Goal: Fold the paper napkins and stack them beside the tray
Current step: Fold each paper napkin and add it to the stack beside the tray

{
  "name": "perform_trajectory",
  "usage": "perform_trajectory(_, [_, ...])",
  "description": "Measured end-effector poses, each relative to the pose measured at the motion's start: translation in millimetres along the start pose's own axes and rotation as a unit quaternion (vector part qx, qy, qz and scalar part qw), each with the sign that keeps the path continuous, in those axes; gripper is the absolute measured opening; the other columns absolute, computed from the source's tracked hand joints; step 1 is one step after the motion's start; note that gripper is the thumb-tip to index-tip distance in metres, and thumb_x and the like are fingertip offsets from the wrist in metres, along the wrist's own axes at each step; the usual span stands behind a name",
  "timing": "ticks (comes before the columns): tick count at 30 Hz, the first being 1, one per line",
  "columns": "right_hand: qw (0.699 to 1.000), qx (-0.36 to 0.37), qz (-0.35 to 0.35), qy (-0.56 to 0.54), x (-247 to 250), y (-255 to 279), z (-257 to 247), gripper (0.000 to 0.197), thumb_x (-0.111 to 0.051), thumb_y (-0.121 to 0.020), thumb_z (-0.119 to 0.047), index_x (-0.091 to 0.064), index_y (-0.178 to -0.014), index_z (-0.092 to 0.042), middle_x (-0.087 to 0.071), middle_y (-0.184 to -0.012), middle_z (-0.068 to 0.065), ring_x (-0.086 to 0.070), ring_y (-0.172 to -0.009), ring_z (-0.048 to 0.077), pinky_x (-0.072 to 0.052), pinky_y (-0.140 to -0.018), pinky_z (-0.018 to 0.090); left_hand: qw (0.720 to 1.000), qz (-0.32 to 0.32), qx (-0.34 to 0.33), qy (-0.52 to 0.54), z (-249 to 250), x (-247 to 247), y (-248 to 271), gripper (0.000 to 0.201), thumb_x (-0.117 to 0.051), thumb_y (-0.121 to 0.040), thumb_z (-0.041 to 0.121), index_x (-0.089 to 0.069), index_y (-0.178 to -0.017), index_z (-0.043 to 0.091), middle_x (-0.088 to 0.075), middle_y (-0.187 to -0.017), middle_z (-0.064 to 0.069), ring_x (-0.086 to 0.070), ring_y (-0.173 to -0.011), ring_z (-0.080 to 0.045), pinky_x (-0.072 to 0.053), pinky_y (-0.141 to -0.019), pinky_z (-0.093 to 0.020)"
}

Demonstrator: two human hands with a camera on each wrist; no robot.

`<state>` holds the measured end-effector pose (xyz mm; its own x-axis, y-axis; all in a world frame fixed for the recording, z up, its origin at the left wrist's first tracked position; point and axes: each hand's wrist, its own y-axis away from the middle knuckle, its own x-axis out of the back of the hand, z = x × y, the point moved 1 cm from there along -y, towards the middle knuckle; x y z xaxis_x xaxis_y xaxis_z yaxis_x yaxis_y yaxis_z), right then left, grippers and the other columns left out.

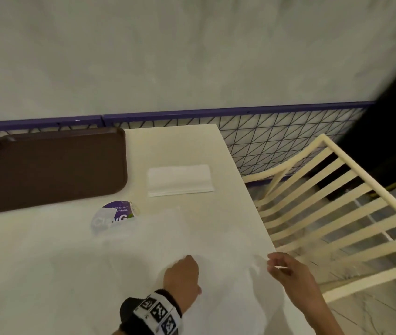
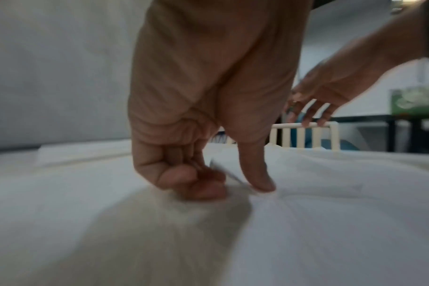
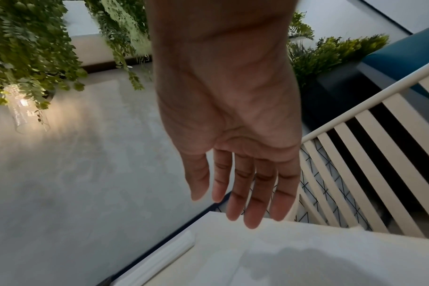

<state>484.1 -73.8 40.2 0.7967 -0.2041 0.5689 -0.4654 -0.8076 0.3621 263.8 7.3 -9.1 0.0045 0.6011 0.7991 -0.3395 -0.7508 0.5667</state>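
Observation:
A large white unfolded napkin (image 1: 192, 238) lies spread and blurred on the cream table (image 1: 172, 143), covering its near right part. My left hand (image 2: 233, 185) is down on it, its fingers curled and its thumb pinching up a flap of the paper. In the head view the left hand (image 1: 184, 269) sits near the napkin's middle. My right hand (image 3: 243, 193) hovers with its fingers straight and holds nothing, at the table's right edge (image 1: 279, 264). A folded napkin (image 1: 180, 180) lies farther back, to the right of the brown tray (image 1: 47, 170).
A round purple sticker (image 1: 113, 215) is on the table in front of the tray, partly under the napkin. A cream slatted chair (image 1: 337, 213) stands close against the table's right side. A black wire fence (image 1: 276, 141) and a grey wall run behind.

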Motion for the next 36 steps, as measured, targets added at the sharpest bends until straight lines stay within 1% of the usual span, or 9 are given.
perform_trajectory(6, [0.982,0.131,-0.030,0.133,-34.2,28.2,-19.5,0.038,-0.068,-0.082,-0.014,-0.054,-0.107,-0.038,-0.056,-0.119,-0.014,-0.050,-0.112,0.011,-0.038,-0.090,0.018,0.982,0.079,-0.112,0.133,-10.8,4.2,23.2,0.006,-0.053,-0.089,0.020,-0.050,-0.084,0.018,-0.043,-0.088,0.006,-0.052,-0.097,-0.018,-0.038,-0.076,-0.026])
perform_trajectory(9, [0.891,0.324,-0.035,0.316,-62.5,38.1,-50.7,0.071,-0.074,-0.075,-0.022,-0.037,-0.135,-0.034,-0.035,-0.145,-0.014,-0.025,-0.138,0.012,-0.019,-0.111,0.031,0.957,0.157,-0.181,0.162,-21.8,21.7,47.2,0.009,-0.052,-0.089,0.016,-0.058,-0.096,0.015,-0.057,-0.092,0.003,-0.057,-0.093,-0.015,-0.040,-0.073,-0.025])
perform_trajectory(12, [0.824,0.413,-0.053,0.383,-84.8,46.9,-91.2,0.052,-0.070,-0.078,-0.029,-0.048,-0.126,-0.032,-0.055,-0.130,-0.011,-0.041,-0.130,0.012,-0.008,-0.113,0.036,0.919,0.245,-0.205,0.230,-44.5,48.2,76.2,0.012,-0.058,-0.086,0.011,-0.065,-0.090,0.020,-0.067,-0.087,0.009,-0.061,-0.082,-0.006,-0.045,-0.076,-0.018])
perform_trajectory(16, [0.882,0.309,-0.147,0.322,-98.4,55.0,-128.7,0.009,-0.064,-0.082,-0.028,-0.064,-0.086,-0.021,-0.065,-0.079,-0.004,-0.054,-0.074,0.014,-0.034,-0.066,0.023,0.863,0.334,-0.156,0.345,-96.9,84.9,108.5,0.017,-0.069,-0.079,0.000,-0.072,-0.080,0.017,-0.066,-0.075,0.022,-0.061,-0.081,0.008,-0.042,-0.072,-0.002])
perform_trajectory(20, [0.917,0.229,-0.229,0.232,-113.9,49.2,-140.2,0.025,-0.073,-0.076,-0.015,-0.059,-0.057,-0.024,-0.054,-0.059,-0.003,-0.047,-0.053,0.009,-0.034,-0.048,0.019,0.868,0.336,-0.049,0.363,-158.7,96.0,122.2,0.018,-0.069,-0.080,0.009,-0.064,-0.067,0.021,-0.068,-0.068,0.007,-0.063,-0.073,-0.012,-0.042,-0.063,-0.014])
perform_trajectory(24, [0.951,0.244,-0.160,0.101,-123.9,43.8,-153.0,0.008,-0.072,-0.076,-0.009,-0.068,-0.070,-0.006,-0.057,-0.063,0.003,-0.046,-0.052,0.008,-0.033,-0.048,0.014,0.830,0.347,-0.014,0.436,-195.5,94.0,127.7,0.019,-0.066,-0.083,0.011,-0.053,-0.069,0.005,-0.062,-0.066,-0.010,-0.053,-0.065,-0.021,-0.038,-0.058,-0.029])
perform_trajectory(29, [0.937,0.267,-0.129,-0.183,-131.5,63.1,-140.7,0.029,-0.065,-0.079,0.007,-0.066,-0.068,-0.020,-0.074,-0.093,-0.002,-0.066,-0.094,0.013,-0.050,-0.085,0.026,0.771,0.364,-0.089,0.516,-199.0,75.3,156.1,0.013,-0.057,-0.086,-0.005,-0.054,-0.075,0.001,-0.074,-0.086,0.007,-0.067,-0.084,-0.006,-0.051,-0.076,-0.018])
perform_trajectory(32, [0.927,0.302,-0.155,-0.158,-141.3,76.8,-109.2,0.045,-0.061,-0.081,0.010,-0.062,-0.071,-0.034,-0.072,-0.101,-0.004,-0.063,-0.106,0.014,-0.047,-0.093,0.029,0.787,0.338,-0.113,0.503,-199.4,41.3,166.4,0.021,-0.057,-0.085,-0.007,-0.055,-0.076,0.011,-0.074,-0.096,0.010,-0.066,-0.097,-0.004,-0.049,-0.086,-0.017])
perform_trajectory(36, [0.936,0.297,-0.186,-0.026,-155.0,82.3,-59.2,0.055,-0.059,-0.081,0.010,-0.057,-0.078,-0.044,-0.068,-0.101,-0.024,-0.057,-0.108,-0.006,-0.040,-0.093,0.008,0.855,0.253,-0.118,0.438,-210.9,-23.4,160.2,0.036,-0.057,-0.088,-0.001,-0.049,-0.076,0.032,-0.066,-0.106,0.029,-0.059,-0.106,0.008,-0.046,-0.091,-0.015])
